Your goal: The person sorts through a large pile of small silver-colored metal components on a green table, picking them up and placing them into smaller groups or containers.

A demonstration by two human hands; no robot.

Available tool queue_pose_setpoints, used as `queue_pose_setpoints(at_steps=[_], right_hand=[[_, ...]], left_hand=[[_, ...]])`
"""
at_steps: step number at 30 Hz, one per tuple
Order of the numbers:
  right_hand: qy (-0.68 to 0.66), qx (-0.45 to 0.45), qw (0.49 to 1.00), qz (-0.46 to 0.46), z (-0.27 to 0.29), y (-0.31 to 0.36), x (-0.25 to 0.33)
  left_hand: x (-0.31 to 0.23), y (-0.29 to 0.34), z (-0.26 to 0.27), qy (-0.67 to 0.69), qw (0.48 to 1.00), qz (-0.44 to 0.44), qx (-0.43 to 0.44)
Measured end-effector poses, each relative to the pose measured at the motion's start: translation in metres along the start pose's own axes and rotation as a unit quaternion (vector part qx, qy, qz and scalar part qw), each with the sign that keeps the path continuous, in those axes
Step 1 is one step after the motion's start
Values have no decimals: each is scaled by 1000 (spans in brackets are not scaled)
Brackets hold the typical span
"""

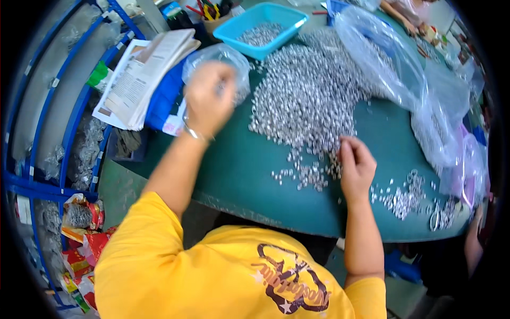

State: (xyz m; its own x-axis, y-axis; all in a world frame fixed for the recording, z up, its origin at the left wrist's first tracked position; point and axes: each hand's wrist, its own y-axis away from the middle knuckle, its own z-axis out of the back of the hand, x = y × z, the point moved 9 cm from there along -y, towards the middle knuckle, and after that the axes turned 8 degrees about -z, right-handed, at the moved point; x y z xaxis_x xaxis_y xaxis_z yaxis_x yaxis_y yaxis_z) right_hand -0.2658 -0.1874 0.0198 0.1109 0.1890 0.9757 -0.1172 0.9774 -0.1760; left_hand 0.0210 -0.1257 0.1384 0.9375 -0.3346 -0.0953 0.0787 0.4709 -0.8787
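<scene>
A big heap of small shiny silver metal pieces [305, 95] covers the middle of the green table [228, 165]. At the heap's lower right edge, my right hand [358, 165] is closed, thumb and fingertips pressed together among the loose pieces; whatever they hold is too small to make out. My left hand [210, 98] is raised over a clear plastic bag [234, 53] beside the heap. Motion smears its fingers, so their grip does not show. Some silver pieces show inside the bag, below that hand.
A turquoise tray [260, 50] of pieces stands behind the heap. Papers [143, 80] lie at left, near blue shelving [45, 186]. Large clear bags [382, 58] lie at right, above a smaller pile of pieces [406, 199]. Another person's hand [409, 27] is at far right.
</scene>
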Motion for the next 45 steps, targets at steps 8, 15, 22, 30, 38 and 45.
queue_pose_setpoints(at_steps=[8,15,22,30,38,45], right_hand=[[64,-6,995,73,8,-3,4],[221,149,954,136,-25,10,20],[208,75,966,131,-8,2,29],[255,119,946,159,-25,11,19],[342,131,921,133,-36,17,21],[219,111,958,148,-27,10,20]], left_hand=[[-33,40,-46,172,957,-5,233],[-81,78,-86,239,931,-57,270],[-82,75,-97,199,936,-67,284],[-93,81,-93,328,880,38,341],[-90,126,-121,614,506,462,393],[-92,135,-126,675,390,517,353]])
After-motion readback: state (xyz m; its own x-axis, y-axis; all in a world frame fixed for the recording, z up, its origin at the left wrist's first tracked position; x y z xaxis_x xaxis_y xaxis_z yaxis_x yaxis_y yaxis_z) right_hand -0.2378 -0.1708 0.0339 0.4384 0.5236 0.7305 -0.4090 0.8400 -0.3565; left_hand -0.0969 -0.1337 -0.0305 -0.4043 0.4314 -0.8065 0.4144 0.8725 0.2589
